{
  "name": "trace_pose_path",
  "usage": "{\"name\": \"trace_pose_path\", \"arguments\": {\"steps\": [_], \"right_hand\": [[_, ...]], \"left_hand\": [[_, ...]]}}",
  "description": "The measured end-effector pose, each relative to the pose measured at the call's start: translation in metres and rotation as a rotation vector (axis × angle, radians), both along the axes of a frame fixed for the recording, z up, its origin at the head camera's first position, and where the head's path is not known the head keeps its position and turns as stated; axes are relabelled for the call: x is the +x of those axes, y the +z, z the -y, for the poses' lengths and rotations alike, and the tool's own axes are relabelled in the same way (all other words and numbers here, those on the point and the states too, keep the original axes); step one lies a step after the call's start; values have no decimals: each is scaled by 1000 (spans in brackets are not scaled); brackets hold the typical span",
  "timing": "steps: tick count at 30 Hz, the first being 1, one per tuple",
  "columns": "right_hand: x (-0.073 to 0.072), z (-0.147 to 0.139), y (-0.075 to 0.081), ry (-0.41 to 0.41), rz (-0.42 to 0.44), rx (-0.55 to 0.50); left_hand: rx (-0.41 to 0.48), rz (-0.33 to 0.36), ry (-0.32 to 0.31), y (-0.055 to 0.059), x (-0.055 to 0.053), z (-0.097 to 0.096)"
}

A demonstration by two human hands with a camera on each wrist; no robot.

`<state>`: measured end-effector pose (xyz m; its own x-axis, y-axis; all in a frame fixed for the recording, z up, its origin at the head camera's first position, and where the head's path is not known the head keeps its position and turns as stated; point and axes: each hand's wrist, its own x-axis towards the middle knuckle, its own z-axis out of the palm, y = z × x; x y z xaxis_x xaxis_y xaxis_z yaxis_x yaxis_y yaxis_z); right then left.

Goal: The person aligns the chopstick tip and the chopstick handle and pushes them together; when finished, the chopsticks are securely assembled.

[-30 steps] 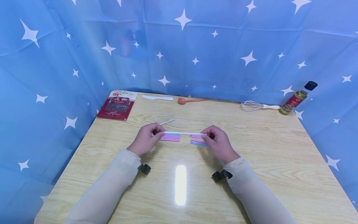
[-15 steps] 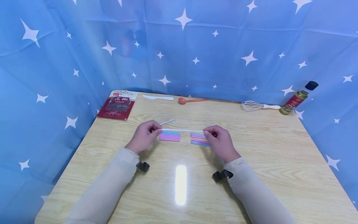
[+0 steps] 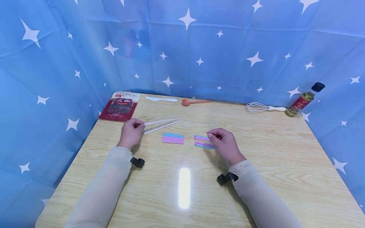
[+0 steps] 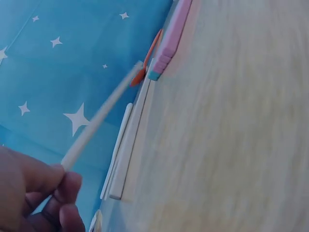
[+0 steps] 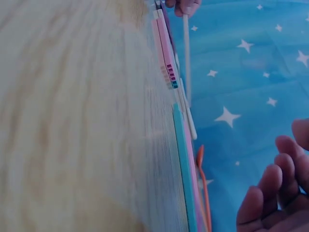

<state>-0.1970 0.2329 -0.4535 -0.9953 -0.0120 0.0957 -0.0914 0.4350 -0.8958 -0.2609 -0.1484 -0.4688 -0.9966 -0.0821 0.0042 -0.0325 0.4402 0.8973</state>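
Note:
My left hand point(image 3: 131, 133) pinches one end of a white chopstick point(image 3: 161, 121), raised over the table and pointing right. Below it a second white chopstick point(image 3: 161, 127) lies on the wood at a slant. In the left wrist view the held chopstick point(image 4: 104, 116) tilts upward from the fingertips. My right hand point(image 3: 223, 144) hovers with loosely curled fingers and holds nothing; its fingers point(image 5: 270, 181) show in the right wrist view. Beneath it lie pink and blue sticks point(image 3: 203, 145), partly hidden. A row of pink sticks with blue at its far edge point(image 3: 173, 138) lies between the hands.
Along the table's back edge are a red spice packet point(image 3: 119, 107), a white knife point(image 3: 161, 99), an orange spoon point(image 3: 186, 102), a whisk point(image 3: 258, 107) and an oil bottle point(image 3: 299, 104). A blue star-patterned curtain point(image 3: 222, 72) stands behind the table.
Both hands held the white chopstick between them; the right hand has let go and stays nearly still. My left hand has carried the chopstick left and back, above the other white one.

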Motion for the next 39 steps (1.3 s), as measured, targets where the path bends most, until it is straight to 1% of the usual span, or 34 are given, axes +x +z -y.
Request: {"name": "trace_pose_path", "arguments": {"steps": [6,10,15,21,23,25,31,35,37,39], "right_hand": [[0,0,-1,9,10,-2],[-1,0,-2,17,9,-10],[-2,0,-3,20,4,-9],[-2,-2,-3,17,6,2],[-3,-2,-3,18,11,12],[-3,-3,-3,28,24,33],[-5,-6,-3,76,121,149],[-6,-9,-5,88,185,225],[-6,-11,-6,97,214,257],[-6,-12,-6,110,240,293]], "left_hand": [[-43,48,1,-4,-1,1],[-64,53,8,-5,-2,1],[-67,57,13,-6,-2,2],[-72,53,-3,-2,-1,-1],[-79,41,-33,0,1,-4],[-85,30,-79,2,3,-9],[-148,19,-273,8,13,-27],[-204,41,-391,6,18,-37],[-235,54,-432,5,20,-40],[-260,62,-461,5,22,-42]]}}
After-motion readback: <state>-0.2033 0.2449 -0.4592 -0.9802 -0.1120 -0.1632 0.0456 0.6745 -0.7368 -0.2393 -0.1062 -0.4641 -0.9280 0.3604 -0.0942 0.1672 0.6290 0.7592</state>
